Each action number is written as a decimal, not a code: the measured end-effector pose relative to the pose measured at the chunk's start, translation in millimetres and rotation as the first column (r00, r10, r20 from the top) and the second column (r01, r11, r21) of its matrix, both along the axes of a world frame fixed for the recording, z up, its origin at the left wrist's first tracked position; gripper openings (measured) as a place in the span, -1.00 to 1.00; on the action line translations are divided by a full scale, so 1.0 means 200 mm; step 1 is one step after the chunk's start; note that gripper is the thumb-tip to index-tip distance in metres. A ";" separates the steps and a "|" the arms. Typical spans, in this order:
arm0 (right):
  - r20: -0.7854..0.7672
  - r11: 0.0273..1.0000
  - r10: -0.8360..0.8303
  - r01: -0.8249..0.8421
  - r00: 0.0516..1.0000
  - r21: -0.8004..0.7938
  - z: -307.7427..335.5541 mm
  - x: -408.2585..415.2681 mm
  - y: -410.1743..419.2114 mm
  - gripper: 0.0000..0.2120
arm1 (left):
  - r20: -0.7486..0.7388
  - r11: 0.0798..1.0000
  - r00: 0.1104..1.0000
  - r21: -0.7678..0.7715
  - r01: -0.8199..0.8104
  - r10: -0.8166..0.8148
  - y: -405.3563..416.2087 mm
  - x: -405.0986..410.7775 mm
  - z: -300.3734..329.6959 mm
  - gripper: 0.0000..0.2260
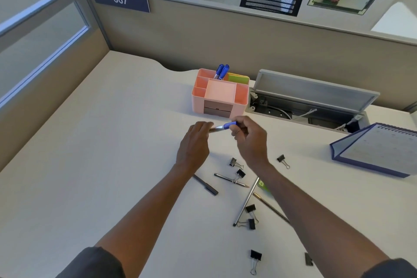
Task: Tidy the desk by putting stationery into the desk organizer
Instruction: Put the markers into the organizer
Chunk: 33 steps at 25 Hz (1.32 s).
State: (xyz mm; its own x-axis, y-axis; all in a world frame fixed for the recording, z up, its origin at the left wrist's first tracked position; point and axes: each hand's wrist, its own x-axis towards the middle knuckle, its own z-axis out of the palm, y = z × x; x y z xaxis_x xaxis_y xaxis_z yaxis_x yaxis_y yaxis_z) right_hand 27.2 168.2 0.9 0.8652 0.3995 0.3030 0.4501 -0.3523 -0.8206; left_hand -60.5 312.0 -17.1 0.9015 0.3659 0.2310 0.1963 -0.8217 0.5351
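A pink desk organizer stands at the back of the desk, with two blue markers and green and yellow sticky notes in its rear compartments. In front of it, above the desk, both hands hold one blue pen. My left hand pinches its tip end; my right hand grips its blue barrel. On the desk below lie a grey pen, a thin silver pen, a long pencil, a brown pencil and several black binder clips.
An open cable tray with its lid raised sits right of the organizer. A blue desk calendar stands at the right edge. Cubicle partitions close the back and left. A green item shows partly beside my right forearm.
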 end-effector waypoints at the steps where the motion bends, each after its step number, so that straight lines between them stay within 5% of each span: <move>1: 0.039 1.000 -0.015 0.015 0.999 0.009 0.05 0.07 0.02 -0.90 | 0.010 1.000 1.000 -0.001 -0.013 0.013 0.03 0.05 0.02 -0.63; 11: 0.307 0.990 -0.093 0.119 0.947 -0.069 0.39 0.74 0.37 -0.87 | -0.201 0.987 0.977 0.131 0.096 -0.068 0.31 0.40 -0.02 -0.39; 33: 0.378 0.773 0.240 0.059 0.894 -0.632 0.13 1.01 0.67 -0.82 | -0.259 0.993 0.964 0.081 0.085 -0.062 0.29 0.44 -0.08 -0.26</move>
